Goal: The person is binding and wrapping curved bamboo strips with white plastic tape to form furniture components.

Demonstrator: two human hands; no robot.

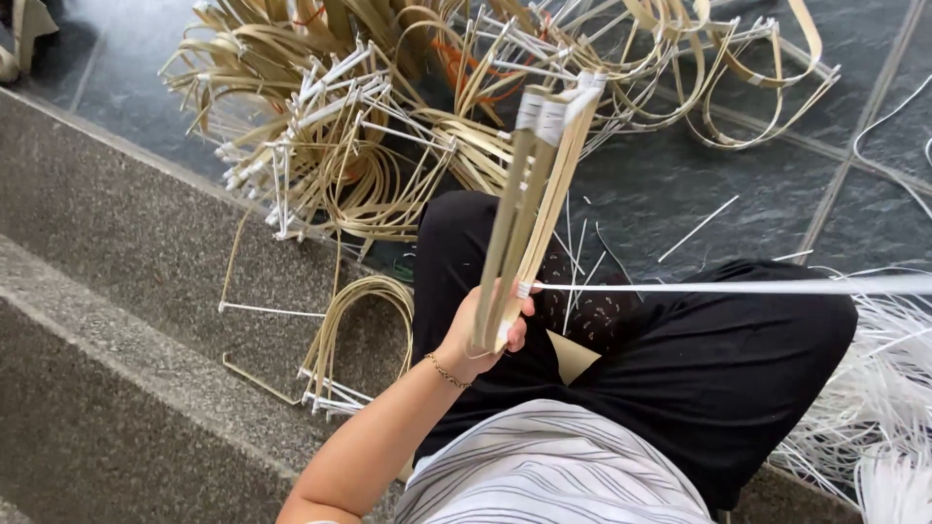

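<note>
Dark tile floor (680, 184), left grip (485, 330) round bamboo strips (529, 194)

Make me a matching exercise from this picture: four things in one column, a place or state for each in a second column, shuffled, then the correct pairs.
Things
1. bundle of bamboo strips
2. white strip
3. bracelet
4. pile of bent bamboo loops

Places or states
A. lies on the dark tiled floor ahead of the knees
B. sits on the wrist of the left hand
C. stretched sideways from the bundle toward the right edge of the picture
D. gripped at its lower end by the left hand, pointing up and away

Pairs: 1-D, 2-C, 3-B, 4-A
</note>
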